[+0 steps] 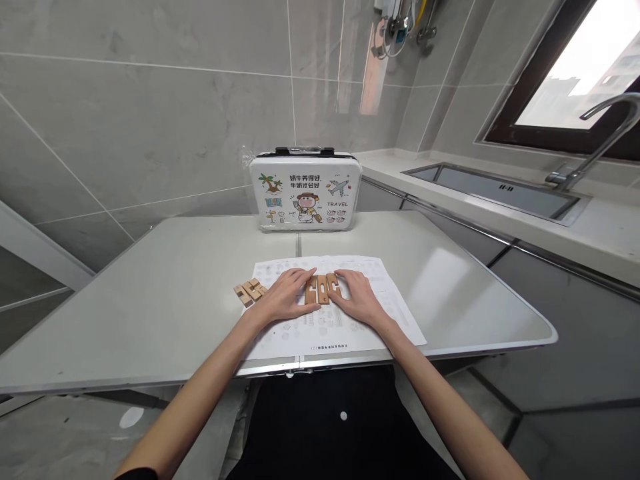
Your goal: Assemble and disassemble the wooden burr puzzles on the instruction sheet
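Three notched wooden puzzle pieces lie side by side on a printed sheet (pixel 325 337) between my hands. My left hand (pixel 287 293) holds the left wooden puzzle piece (pixel 310 291), with fingers at its far end and thumb at its near end. The middle wooden puzzle piece (pixel 323 298) has a slot and a small dark mark like a 2. My right hand (pixel 357 297) has its fingertips and thumb on the right wooden puzzle piece (pixel 332 283), partly covering it. Beside my left hand, more notched wooden pieces (pixel 250 291) sit in a group at the sheet's left edge.
A white cartoon-printed case (pixel 307 193) with a black handle stands at the back of the light folding table (pixel 200 267). Grey tiled wall (pixel 150 120) rises behind it. To the right are a counter (pixel 600 233), a sink (pixel 490 190) and a faucet (pixel 607 143).
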Action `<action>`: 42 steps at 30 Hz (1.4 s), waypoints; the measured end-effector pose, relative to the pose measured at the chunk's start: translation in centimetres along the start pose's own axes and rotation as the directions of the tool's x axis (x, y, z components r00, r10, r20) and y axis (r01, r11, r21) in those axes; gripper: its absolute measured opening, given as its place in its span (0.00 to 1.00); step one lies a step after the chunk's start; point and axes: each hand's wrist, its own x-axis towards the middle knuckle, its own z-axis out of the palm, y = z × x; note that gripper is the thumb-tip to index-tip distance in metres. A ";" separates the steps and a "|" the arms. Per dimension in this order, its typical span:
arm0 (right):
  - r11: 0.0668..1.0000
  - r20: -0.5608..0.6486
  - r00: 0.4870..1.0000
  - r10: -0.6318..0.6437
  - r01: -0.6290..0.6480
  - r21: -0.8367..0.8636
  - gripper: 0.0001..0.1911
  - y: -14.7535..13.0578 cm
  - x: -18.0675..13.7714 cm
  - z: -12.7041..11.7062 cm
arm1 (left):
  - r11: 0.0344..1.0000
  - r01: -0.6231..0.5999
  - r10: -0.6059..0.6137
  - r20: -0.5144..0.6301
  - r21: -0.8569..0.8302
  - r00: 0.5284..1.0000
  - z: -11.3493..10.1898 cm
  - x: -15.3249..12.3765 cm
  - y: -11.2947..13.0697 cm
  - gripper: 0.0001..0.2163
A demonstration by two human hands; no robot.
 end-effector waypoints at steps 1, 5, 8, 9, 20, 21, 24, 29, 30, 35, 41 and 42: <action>1.000 -0.005 1.000 0.007 -0.007 -0.006 0.25 0.1 0.0 0.0 | 1.000 -0.012 0.012 -0.005 -0.005 1.000 0.1 0.2 0.1 0.43; 0.999 -0.040 0.999 0.036 -0.038 -0.036 0.23 0.2 0.0 0.2 | 0.999 -0.030 0.030 -0.007 -0.029 1.000 0.8 1.1 0.4 0.46; 0.997 -0.065 0.996 0.059 -0.061 -0.042 0.22 0.2 0.0 0.1 | 0.999 -0.021 0.021 0.000 -0.034 1.000 1.2 1.5 0.4 0.47; 0.997 -0.067 0.996 0.062 -0.065 -0.037 0.21 0.1 0.0 0.0 | 0.999 -0.014 0.015 0.002 -0.032 1.000 1.2 1.6 0.4 0.47; 0.988 0.129 0.980 -0.154 0.149 0.043 0.32 -0.9 -0.2 -0.5 | 1.000 0.009 -0.009 -0.005 -0.023 1.000 -0.2 0.3 0.0 0.43; 0.989 0.140 0.979 -0.148 0.143 0.047 0.33 -0.9 -0.2 -0.5 | 1.000 -0.003 0.003 -0.002 -0.014 1.000 -0.3 0.3 0.0 0.42; 0.990 0.174 0.975 -0.139 0.130 0.061 0.35 -0.9 -0.2 -0.6 | 0.999 -0.009 0.012 -0.051 0.053 0.999 -0.6 0.3 0.4 0.39; 0.992 0.207 0.971 -0.120 0.107 0.073 0.36 -1.5 -0.1 -0.9 | 0.982 0.093 -0.065 -0.167 0.166 0.984 -1.0 0.4 1.0 0.20; 0.992 0.212 0.970 -0.118 0.105 0.071 0.35 -1.6 -0.1 -1.0 | 0.978 0.106 -0.075 -0.172 0.179 0.982 -1.0 0.5 1.0 0.18; 0.990 0.214 0.967 -0.136 0.123 0.071 0.33 -2.1 0.0 -1.2 | 0.971 0.104 -0.064 -0.184 0.217 0.981 -0.8 0.5 1.0 0.11; 0.983 0.161 0.972 -0.172 0.158 0.099 0.31 -2.0 0.0 -1.0 | 0.978 0.096 -0.068 -0.150 0.188 0.986 -0.7 0.4 1.0 0.13; 0.981 0.149 0.973 -0.179 0.164 0.106 0.31 -2.0 0.0 -1.0 | 0.983 0.099 -0.076 -0.147 0.156 0.986 -0.7 0.4 1.0 0.13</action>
